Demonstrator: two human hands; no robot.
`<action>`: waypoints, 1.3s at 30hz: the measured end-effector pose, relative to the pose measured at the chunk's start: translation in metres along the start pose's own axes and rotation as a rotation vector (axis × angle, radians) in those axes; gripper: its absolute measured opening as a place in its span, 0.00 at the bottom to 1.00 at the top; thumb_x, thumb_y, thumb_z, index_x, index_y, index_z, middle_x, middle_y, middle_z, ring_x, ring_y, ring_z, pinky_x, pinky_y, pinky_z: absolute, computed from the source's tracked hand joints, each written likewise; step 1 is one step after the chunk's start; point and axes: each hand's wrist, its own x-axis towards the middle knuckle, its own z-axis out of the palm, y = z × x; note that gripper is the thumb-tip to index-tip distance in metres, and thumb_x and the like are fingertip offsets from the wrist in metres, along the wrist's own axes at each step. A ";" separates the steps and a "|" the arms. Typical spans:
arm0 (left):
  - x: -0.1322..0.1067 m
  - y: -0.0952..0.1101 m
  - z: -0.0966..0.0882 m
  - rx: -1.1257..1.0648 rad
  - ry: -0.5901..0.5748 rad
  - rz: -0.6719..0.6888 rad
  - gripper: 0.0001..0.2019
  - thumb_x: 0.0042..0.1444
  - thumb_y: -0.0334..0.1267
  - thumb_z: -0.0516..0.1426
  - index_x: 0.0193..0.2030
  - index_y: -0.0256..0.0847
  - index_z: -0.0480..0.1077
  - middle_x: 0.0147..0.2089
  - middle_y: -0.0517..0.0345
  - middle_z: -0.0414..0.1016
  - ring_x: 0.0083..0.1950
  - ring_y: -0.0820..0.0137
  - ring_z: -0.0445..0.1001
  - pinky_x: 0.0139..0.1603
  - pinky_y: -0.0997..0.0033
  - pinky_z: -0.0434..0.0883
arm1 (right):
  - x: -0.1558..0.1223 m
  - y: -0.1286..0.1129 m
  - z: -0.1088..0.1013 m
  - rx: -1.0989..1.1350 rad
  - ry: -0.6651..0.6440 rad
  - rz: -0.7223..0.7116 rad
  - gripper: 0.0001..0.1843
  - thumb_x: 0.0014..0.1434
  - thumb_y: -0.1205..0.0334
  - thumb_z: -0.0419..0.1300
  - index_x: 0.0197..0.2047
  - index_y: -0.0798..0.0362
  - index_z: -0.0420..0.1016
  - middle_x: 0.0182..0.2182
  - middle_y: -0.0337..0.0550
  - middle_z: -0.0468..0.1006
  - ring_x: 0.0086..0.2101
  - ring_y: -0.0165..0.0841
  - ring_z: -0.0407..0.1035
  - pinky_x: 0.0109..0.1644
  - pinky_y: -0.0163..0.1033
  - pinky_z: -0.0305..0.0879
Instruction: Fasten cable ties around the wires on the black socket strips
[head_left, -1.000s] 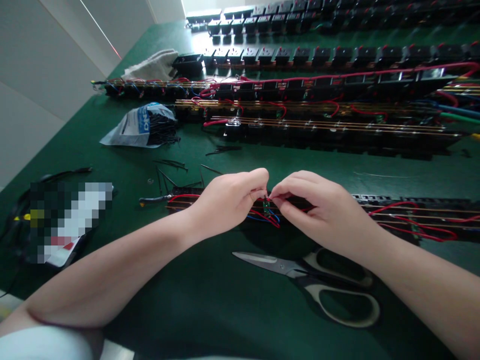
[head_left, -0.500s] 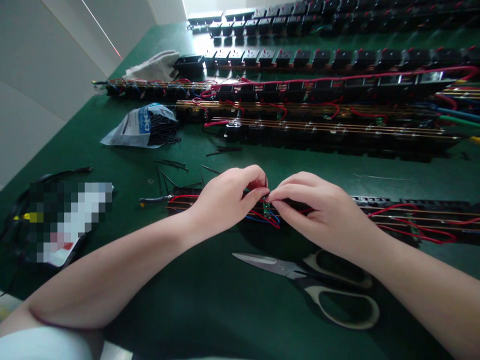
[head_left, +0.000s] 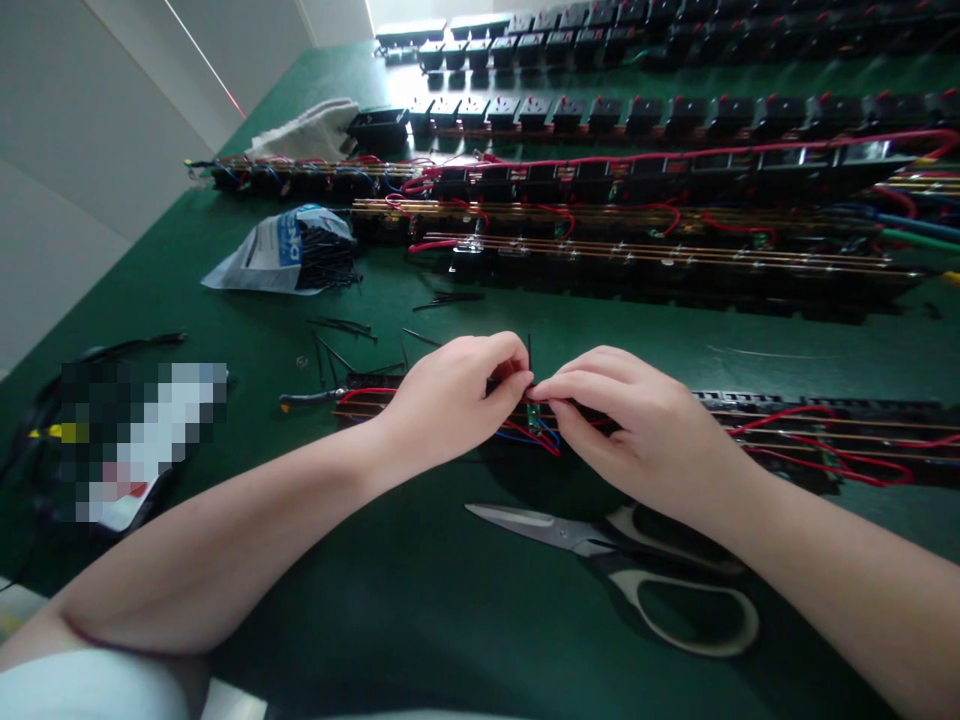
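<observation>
Both hands meet over a long black strip (head_left: 765, 430) with red and blue wires and copper-coloured rods along it. My left hand (head_left: 469, 390) is closed in a pinch on a thin black cable tie (head_left: 529, 350), whose end stands upright above the fingertips. Thumb and forefinger of my right hand (head_left: 630, 405) pinch at the same spot; the part between them is mostly hidden, seemingly the same tie. Just under the fingertips shows a small green circuit board (head_left: 533, 416) with blue and red wires. Scissors (head_left: 577, 540) lie on the green table below my right hand.
Loose cable ties (head_left: 341, 355) lie left of the strip, near an opened bag of cable ties (head_left: 300, 250). A partly blurred package (head_left: 127, 505) and black cables (head_left: 97, 360) are at far left. Several rows of black socket strips (head_left: 570, 115) fill the back.
The cable tie's upright end now shows above my left fingertips, where it was mostly hidden before. My right hand has shifted very slightly; the strip and scissors stay put.
</observation>
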 end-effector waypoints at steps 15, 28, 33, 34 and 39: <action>-0.001 -0.002 -0.002 -0.036 -0.072 0.091 0.08 0.64 0.28 0.51 0.40 0.42 0.70 0.40 0.61 0.77 0.43 0.69 0.73 0.43 0.69 0.66 | 0.002 0.002 -0.004 0.048 -0.040 -0.004 0.11 0.62 0.71 0.57 0.39 0.57 0.82 0.38 0.49 0.85 0.40 0.41 0.77 0.44 0.45 0.75; -0.001 -0.003 -0.002 -0.008 -0.081 0.110 0.08 0.63 0.28 0.51 0.41 0.42 0.70 0.39 0.61 0.76 0.43 0.68 0.72 0.43 0.68 0.66 | 0.000 0.002 0.000 -0.025 -0.068 0.076 0.15 0.59 0.73 0.53 0.44 0.54 0.78 0.37 0.47 0.83 0.38 0.40 0.76 0.40 0.44 0.71; -0.001 -0.002 -0.002 -0.019 -0.081 0.096 0.08 0.62 0.28 0.52 0.42 0.43 0.69 0.41 0.61 0.76 0.44 0.67 0.72 0.43 0.67 0.66 | -0.002 0.002 0.004 -0.125 -0.059 0.052 0.13 0.59 0.73 0.53 0.42 0.56 0.77 0.35 0.49 0.81 0.36 0.40 0.74 0.38 0.43 0.69; 0.000 -0.001 -0.003 -0.020 -0.081 0.094 0.07 0.62 0.28 0.52 0.42 0.43 0.69 0.41 0.61 0.76 0.43 0.67 0.72 0.43 0.67 0.66 | -0.002 0.002 0.005 -0.161 -0.056 0.013 0.13 0.59 0.73 0.52 0.41 0.56 0.76 0.35 0.49 0.81 0.36 0.41 0.73 0.38 0.44 0.69; -0.001 0.001 -0.004 -0.033 -0.090 0.078 0.07 0.63 0.29 0.52 0.43 0.43 0.68 0.41 0.59 0.76 0.43 0.67 0.73 0.44 0.67 0.67 | -0.002 0.000 0.007 -0.263 -0.075 -0.089 0.11 0.63 0.72 0.52 0.37 0.57 0.75 0.32 0.49 0.79 0.34 0.40 0.70 0.36 0.43 0.66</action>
